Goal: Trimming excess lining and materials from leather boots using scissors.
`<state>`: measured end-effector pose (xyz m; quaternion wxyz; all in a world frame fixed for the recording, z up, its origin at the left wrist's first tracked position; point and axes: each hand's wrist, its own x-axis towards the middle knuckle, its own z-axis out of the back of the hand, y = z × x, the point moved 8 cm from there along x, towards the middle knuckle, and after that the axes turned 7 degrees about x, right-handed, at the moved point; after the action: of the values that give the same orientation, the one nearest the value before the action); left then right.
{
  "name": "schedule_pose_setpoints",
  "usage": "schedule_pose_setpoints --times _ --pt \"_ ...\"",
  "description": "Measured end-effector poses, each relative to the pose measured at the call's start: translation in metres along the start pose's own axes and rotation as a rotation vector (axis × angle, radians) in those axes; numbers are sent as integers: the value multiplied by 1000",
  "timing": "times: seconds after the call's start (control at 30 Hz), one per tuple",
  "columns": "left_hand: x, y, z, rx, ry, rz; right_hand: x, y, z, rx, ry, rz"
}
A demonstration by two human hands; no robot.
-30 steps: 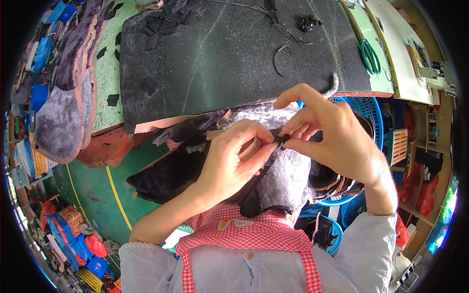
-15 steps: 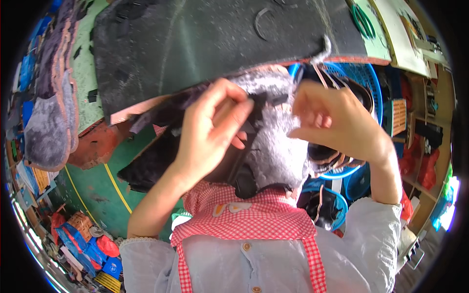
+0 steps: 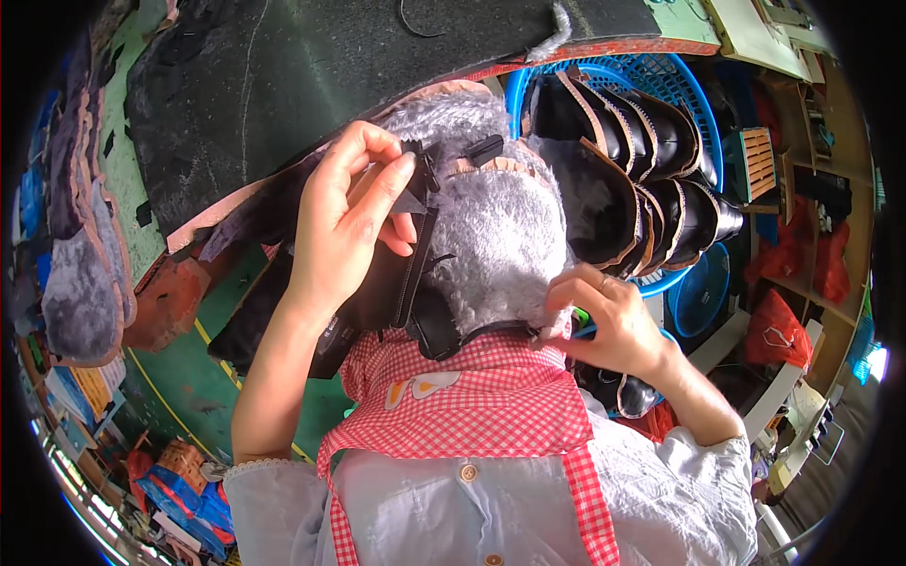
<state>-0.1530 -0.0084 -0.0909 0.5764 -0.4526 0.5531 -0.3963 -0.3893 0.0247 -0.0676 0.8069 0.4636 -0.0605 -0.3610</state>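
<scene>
A fur-lined boot upper lies across my lap, black outside, its pale grey fur lining (image 3: 495, 236) facing up. My left hand (image 3: 342, 222) pinches the top of its black zipped edge between thumb and fingers, and the zipper (image 3: 415, 269) runs down from there toward my apron. At the lower right edge of the fur, my right hand (image 3: 613, 321) has its fingers curled in on the rim of the upper. A small black tab (image 3: 483, 151) sits near the top of the fur. The right fingertips are partly hidden by the fur edge.
A worktable with a black mat (image 3: 283, 104) stands in front, a grey fur strip (image 3: 552, 36) at its edge. To the right, a blue basket (image 3: 714, 132) holds several black boot pieces. Grey fur-lined pieces (image 3: 80, 283) hang at the left. Shelves (image 3: 802, 226) stand far right.
My right hand has come down from beside the top of the fur to its lower right edge. The left hand keeps its pinch on the zipped edge. The view has shifted.
</scene>
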Motion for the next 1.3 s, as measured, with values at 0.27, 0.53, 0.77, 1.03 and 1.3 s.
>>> schedule_pose_setpoints --times 0.27,0.53,0.77,1.03,1.3 --pt "0 2 -4 46 29 2 -16 -22 -8 129 -189 -86" --pt "-1 4 -1 24 33 28 -24 -16 -8 67 -244 -68" --pt "-3 5 -3 23 49 31 -22 -22 -10 166 -353 -64" --pt "-4 6 -3 22 54 50 -26 -11 -22 0 -374 124" --pt "-6 5 -3 34 47 52 -21 -13 -19 -6 -430 103"
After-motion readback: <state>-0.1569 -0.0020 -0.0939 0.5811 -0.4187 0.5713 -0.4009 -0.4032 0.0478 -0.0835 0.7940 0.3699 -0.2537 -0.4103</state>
